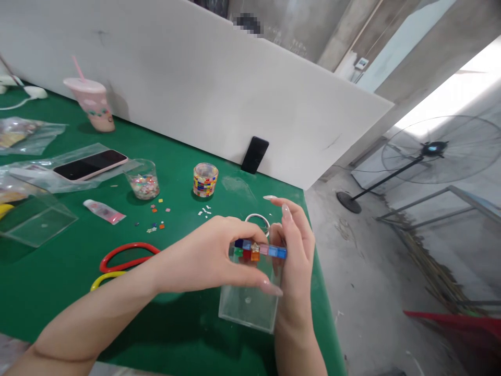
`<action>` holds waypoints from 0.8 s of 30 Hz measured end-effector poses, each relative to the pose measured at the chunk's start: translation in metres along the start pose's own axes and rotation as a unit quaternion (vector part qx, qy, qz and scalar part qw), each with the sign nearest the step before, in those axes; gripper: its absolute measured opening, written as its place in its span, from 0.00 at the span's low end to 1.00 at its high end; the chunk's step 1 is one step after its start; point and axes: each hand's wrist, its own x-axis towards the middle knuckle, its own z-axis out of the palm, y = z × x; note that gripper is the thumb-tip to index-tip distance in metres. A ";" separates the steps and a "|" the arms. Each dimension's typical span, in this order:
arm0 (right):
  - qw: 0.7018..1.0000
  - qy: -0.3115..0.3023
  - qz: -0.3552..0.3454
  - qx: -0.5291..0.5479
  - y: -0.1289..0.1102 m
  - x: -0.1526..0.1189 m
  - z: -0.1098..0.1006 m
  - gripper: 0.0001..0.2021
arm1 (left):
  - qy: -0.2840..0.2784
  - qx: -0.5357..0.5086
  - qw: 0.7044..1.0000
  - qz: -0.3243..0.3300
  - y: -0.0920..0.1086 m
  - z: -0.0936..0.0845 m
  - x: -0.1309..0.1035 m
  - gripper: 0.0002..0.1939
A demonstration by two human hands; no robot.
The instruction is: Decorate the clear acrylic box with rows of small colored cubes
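1. The clear box (246, 313) is between the two hands, near the right edge of the green table (188, 355). A row of coloured tiles (264, 249) runs along its upper end, with a few more just below. The tilt probably turns this end toward the eyes.

2. The right hand (295, 250) grasps the box from its right side, with some fingers curled at the upper end and others raised, apparently to steady the box without covering the tiles.

3. The left hand (213, 248) comes from the left of the box, its thumb crossing the near face and its forefinger behind the row. This looks like a guard for the tiles, but one cannot tell whether it really grips.

4. Beyond the box, a white ring (257, 216) lies partly hidden by the left hand.

5. To the left of the box and further away stand a small tiled jar (205, 183) and a cup of small pieces (144, 187). Loose pieces (154, 210) lie near this cup, perhaps so that fingers can pick them easily.

6. Also left of the box are a tube (104, 211) and scissors (127, 256), seemingly put aside but within reach.

7. Well beyond the box, a black phone (255, 155) leans on the white board (188, 89), maybe so its screen can be seen.
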 end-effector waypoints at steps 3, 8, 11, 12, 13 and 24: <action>1.000 -0.008 0.010 0.007 0.000 0.002 -0.001 0.15 | -0.010 0.034 0.999 0.004 0.001 -0.004 -0.006 0.17; 0.999 -0.001 0.026 0.021 -0.001 0.005 -0.001 0.15 | -0.001 0.059 0.998 -0.030 -0.002 -0.003 -0.011 0.24; 0.999 0.000 0.031 0.021 -0.003 0.004 0.000 0.14 | 0.020 0.061 0.998 0.002 -0.003 0.002 -0.010 0.17; 0.999 -0.003 0.031 0.021 -0.004 0.003 0.001 0.13 | 0.028 0.067 0.997 0.020 -0.003 0.004 -0.009 0.13; 0.999 -0.007 0.030 0.022 -0.004 0.002 0.001 0.13 | 0.037 0.077 0.996 0.037 -0.004 0.006 -0.009 0.10; 0.999 -0.028 0.012 0.027 -0.001 0.002 -0.002 0.11 | 0.042 0.116 0.988 0.095 -0.012 0.008 -0.011 0.07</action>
